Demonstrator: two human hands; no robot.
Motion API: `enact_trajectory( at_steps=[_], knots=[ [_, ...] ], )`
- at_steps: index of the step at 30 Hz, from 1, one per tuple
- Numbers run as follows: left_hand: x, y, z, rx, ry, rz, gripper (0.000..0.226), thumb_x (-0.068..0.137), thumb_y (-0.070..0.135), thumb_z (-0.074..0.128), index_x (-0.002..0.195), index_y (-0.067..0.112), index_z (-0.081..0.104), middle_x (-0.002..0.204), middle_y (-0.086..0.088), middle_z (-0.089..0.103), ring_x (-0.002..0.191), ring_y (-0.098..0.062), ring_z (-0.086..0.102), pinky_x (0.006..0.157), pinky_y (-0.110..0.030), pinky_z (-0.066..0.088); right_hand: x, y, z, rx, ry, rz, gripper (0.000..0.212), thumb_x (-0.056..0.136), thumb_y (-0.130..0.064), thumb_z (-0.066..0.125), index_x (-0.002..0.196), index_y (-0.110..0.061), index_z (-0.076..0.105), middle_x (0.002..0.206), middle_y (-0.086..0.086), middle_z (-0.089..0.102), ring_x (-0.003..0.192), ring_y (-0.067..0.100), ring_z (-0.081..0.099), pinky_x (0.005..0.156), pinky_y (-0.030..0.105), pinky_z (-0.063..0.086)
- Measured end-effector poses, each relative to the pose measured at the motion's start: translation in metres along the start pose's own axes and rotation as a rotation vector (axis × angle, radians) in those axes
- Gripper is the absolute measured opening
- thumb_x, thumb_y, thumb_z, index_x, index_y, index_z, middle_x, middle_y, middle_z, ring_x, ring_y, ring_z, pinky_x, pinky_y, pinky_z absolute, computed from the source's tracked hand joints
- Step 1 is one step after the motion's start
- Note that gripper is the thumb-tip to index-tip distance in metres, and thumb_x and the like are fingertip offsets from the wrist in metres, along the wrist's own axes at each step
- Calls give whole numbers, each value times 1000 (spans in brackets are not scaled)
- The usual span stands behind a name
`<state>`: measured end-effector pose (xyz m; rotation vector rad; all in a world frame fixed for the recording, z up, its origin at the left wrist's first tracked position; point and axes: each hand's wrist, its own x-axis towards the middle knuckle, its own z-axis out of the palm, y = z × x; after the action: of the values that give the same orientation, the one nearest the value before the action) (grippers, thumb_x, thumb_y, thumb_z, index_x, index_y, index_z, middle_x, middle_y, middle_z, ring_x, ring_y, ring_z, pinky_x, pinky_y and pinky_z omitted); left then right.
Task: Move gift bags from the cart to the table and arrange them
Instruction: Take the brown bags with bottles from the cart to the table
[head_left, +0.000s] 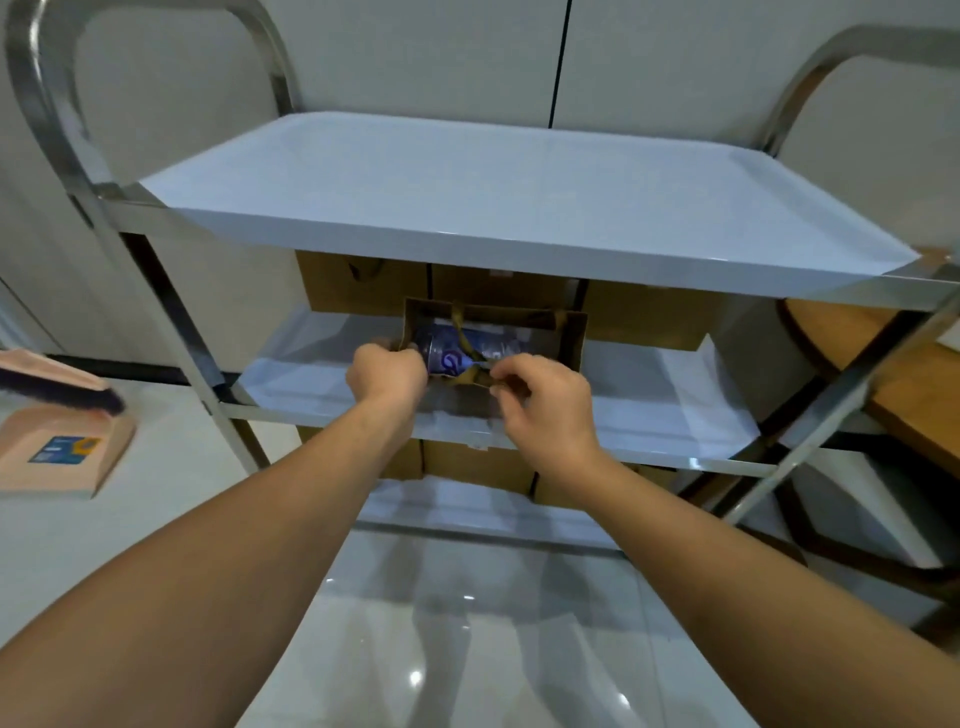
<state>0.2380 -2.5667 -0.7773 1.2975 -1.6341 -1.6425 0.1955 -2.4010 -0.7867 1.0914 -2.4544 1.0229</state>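
Note:
A brown paper gift bag (570, 338) stands open at the front of the middle shelf of a steel cart (519, 244). Inside it lies a bluish wrapped item with a purple mark. My left hand (385, 375) grips the bag's near left rim. My right hand (540, 395) pinches the near rim and its brown handle strap. More brown gift bags (649, 312) stand in a row behind it on the same shelf, and others (478, 465) show on the bottom shelf.
The cart's top shelf (467, 187) is covered in white film and bare. A pink dustpan with a brush (57, 441) lies on the glossy floor at left. A wooden table (914, 374) edge shows at right behind the cart's leg.

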Motion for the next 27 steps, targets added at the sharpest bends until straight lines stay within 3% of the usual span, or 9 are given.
enact_trajectory(
  at_steps=[2, 4, 8, 11, 14, 16, 19, 24, 27],
  knots=[
    [-3, 0, -2, 53, 13, 35, 33, 94, 7, 62, 127, 11, 61, 112, -9, 63, 106, -32, 63, 90, -48, 59, -5, -5, 0, 36, -28, 19, 28, 88, -8, 70, 115, -16, 68, 106, -3, 69, 99, 15, 61, 88, 33, 54],
    [-2, -1, -3, 86, 20, 64, 33, 94, 5, 61, 127, 10, 62, 111, -7, 61, 108, -32, 62, 91, -48, 58, -1, -13, -1, -58, -177, 102, 50, 86, -6, 67, 134, -18, 55, 118, 1, 64, 111, 19, 57, 94, 36, 52],
    [-1, -3, -6, 151, -2, 132, 22, 96, 7, 58, 114, 17, 63, 111, -9, 63, 101, -28, 61, 84, -39, 56, 30, -25, 7, -284, -486, 303, 76, 83, -11, 70, 148, -22, 32, 109, 7, 60, 98, 29, 62, 78, 42, 59],
    [-1, -6, -11, 209, -13, 160, 13, 98, 8, 55, 105, 20, 57, 104, -7, 60, 95, -25, 55, 75, -34, 43, 42, -24, 13, -280, -599, 340, 61, 80, -22, 79, 133, -22, 49, 108, 3, 61, 91, 23, 63, 77, 40, 61],
    [-1, -6, -13, 206, -32, 153, 16, 98, 9, 54, 110, 19, 60, 105, -8, 62, 97, -26, 58, 74, -35, 46, 38, -17, 14, -171, -540, 243, 34, 80, -31, 83, 111, -20, 71, 96, -1, 69, 86, 17, 65, 81, 41, 60],
    [0, -5, -12, 213, -32, 134, 19, 98, 8, 53, 111, 19, 62, 105, -7, 63, 97, -25, 59, 77, -36, 51, 30, -14, 14, -106, -524, 209, 24, 82, -34, 82, 101, -22, 74, 87, -4, 69, 84, 13, 64, 82, 40, 59],
    [-9, 3, -10, 260, 4, 82, 23, 95, 3, 49, 107, 18, 63, 102, -9, 64, 95, -26, 60, 85, -41, 55, 23, -10, 5, -24, -490, 181, 20, 86, -39, 77, 97, -23, 77, 86, -5, 69, 85, 13, 63, 84, 38, 56],
    [-45, 29, -12, 392, 31, -18, 14, 89, 4, 56, 95, 13, 65, 93, -11, 65, 90, -34, 62, 82, -43, 57, 17, -29, -36, -194, -588, -34, 31, 98, -40, 60, 103, -13, 74, 98, 8, 68, 96, 27, 61, 83, 38, 49],
    [-75, 54, -17, 447, -1, -150, 15, 86, 2, 65, 100, 6, 65, 96, -16, 66, 85, -34, 65, 73, -42, 60, 19, -48, -75, -169, -690, -23, 30, 98, -37, 59, 96, -9, 69, 96, 15, 67, 92, 33, 61, 78, 40, 49]
  ],
)
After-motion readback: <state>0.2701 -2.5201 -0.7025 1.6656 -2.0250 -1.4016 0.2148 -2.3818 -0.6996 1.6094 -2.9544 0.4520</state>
